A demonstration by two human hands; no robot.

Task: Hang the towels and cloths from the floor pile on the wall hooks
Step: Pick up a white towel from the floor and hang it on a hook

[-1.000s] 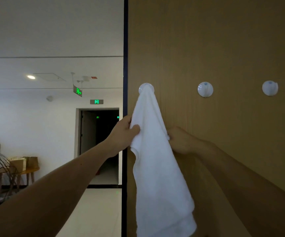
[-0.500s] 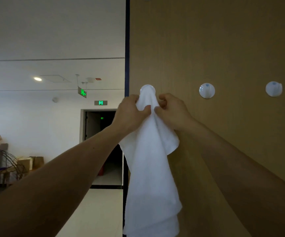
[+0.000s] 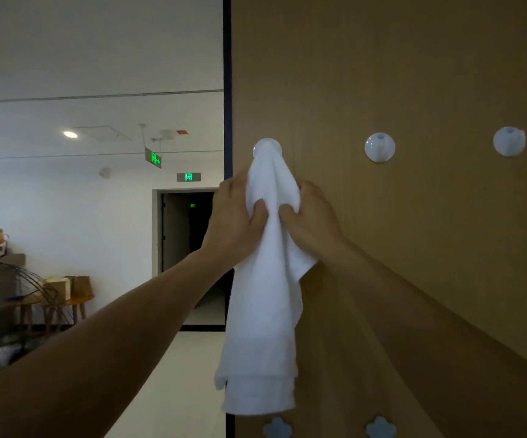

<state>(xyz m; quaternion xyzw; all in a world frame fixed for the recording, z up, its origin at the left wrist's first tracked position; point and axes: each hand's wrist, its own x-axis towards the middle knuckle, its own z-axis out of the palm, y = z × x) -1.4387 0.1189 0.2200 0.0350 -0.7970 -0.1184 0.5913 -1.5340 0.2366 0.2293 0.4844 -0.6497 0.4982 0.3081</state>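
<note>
The towel (image 3: 265, 311) hangs from the first hook (image 3: 267, 147) on the wood panel (image 3: 414, 74). Its top is bunched over the round knob and the rest falls in a long fold down the panel's left edge. Both hands hold it just below the hook. The left hand (image 3: 233, 222) has its grip closed on the left side of the cloth, thumb in front and fingers wrapped behind. The right hand (image 3: 312, 222) pinches the right side the same way, its thumb pressed into the fold. Holding so close under the knob probably lets the person tug the fabric down evenly and seat it, so the weight sits centred and doesn't slide off one side (a smooth round knob gives cloth little to catch on). The middle hook (image 3: 379, 147) and the far hook (image 3: 508, 141) are bare, as are two flower-shaped lower hooks (image 3: 277, 427) at the bottom edge. The floor pile is out of view, so how much remains cannot be told.
</note>
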